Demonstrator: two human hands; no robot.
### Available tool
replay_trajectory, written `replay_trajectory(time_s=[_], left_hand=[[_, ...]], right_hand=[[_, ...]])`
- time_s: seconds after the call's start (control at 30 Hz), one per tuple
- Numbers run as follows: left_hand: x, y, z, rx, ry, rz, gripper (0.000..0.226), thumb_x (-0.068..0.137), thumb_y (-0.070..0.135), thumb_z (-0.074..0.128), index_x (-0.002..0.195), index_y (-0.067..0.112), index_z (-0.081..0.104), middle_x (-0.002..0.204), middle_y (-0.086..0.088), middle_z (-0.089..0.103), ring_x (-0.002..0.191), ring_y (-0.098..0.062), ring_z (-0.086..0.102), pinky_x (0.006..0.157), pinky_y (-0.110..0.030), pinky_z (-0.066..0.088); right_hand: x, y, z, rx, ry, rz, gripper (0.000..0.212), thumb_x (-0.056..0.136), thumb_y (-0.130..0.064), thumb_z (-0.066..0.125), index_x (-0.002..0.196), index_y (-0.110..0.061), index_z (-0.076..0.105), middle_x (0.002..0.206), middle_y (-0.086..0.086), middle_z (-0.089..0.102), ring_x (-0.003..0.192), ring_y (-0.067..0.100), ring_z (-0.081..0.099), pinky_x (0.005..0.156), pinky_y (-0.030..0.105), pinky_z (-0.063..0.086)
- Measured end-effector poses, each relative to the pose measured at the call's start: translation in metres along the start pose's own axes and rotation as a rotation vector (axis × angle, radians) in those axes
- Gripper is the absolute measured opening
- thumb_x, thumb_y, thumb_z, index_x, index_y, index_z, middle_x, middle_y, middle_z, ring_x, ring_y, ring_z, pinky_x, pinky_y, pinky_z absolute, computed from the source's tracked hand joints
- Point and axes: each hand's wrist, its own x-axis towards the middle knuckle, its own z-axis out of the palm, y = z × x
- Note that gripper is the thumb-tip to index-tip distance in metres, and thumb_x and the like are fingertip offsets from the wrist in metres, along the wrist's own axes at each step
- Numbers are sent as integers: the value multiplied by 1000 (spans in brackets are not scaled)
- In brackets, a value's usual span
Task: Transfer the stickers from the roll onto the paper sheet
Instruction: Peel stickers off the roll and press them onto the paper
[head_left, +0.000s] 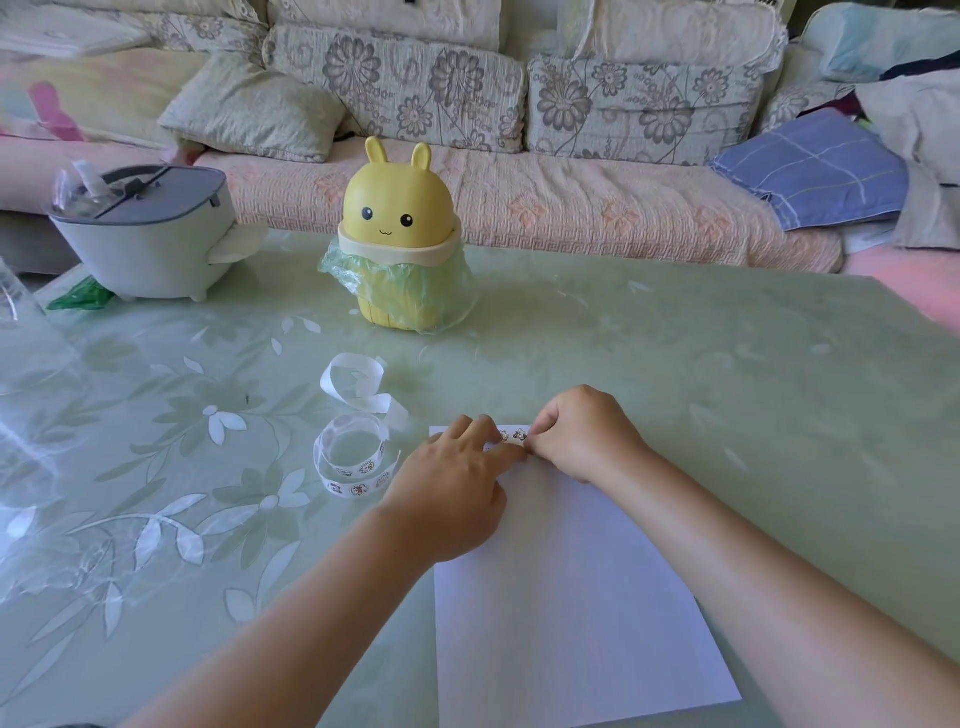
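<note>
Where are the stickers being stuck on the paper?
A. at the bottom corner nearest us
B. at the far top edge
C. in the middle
B: both hands, left hand and right hand, meet at the far edge of the paper sheet, where small stickers show.

I see the paper sheet on the table, sticker roll just left of it, rabbit bin behind, sofa beyond the table.
</note>
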Motion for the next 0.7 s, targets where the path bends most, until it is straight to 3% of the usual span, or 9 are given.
replay_trajectory(time_s=[0.07, 0.2, 0.3, 0.47, 0.53, 0.7], left_hand=[[1, 1, 2, 17, 6, -6, 48, 90, 24, 40, 136, 36, 47, 129, 6, 44, 119, -16, 42, 84, -27, 39], [4, 3, 5, 53, 37, -12, 55, 83, 28, 25, 132, 32, 50, 120, 3, 47, 111, -20, 46, 86, -30, 40], [4, 5, 7, 89, 56, -6, 64, 79, 33, 21, 136, 31, 50, 112, 0, 52, 102, -23, 50, 83, -34, 43], [6, 7, 12, 122, 86, -15, 54, 81, 31, 33, 127, 27, 62, 100, -3, 56, 88, -25, 56, 72, -37, 49], [6, 8, 13, 135, 76, -17, 55, 82, 33, 32, 127, 26, 63, 102, -3, 56, 90, -25, 56, 74, -37, 49], [3, 12, 3, 144, -25, -23, 69, 82, 48, 14, 143, 37, 44, 123, -1, 48, 112, -23, 47, 86, -34, 45]], right_hand=[[-1, 1, 0, -74, 52, -9, 3, 79, -31, 74, 79, -28, 73, 76, -12, 67, 74, 17, 66, 59, 23, 47], [-8, 14, 3, -51, 129, -113, 28, 83, -40, 73, 108, -30, 66, 100, -11, 65, 97, 17, 63, 76, 28, 50], [-17, 24, 4, -103, 127, -258, 18, 92, -35, 63, 108, -31, 69, 101, -10, 63, 96, 17, 62, 75, 29, 49], [-34, 41, 6, -277, 118, -452, 27, 95, -30, 47, 113, -36, 66, 97, -8, 46, 83, 18, 53, 67, 30, 44], [-39, 43, 7, -334, 97, -502, 32, 97, -30, 43, 123, -34, 61, 99, -10, 40, 83, 15, 43, 64, 29, 37], [-41, 43, 3, -414, 92, -525, 38, 98, -31, 42, 133, -33, 57, 104, -5, 39, 89, 21, 49, 66, 29, 30]])
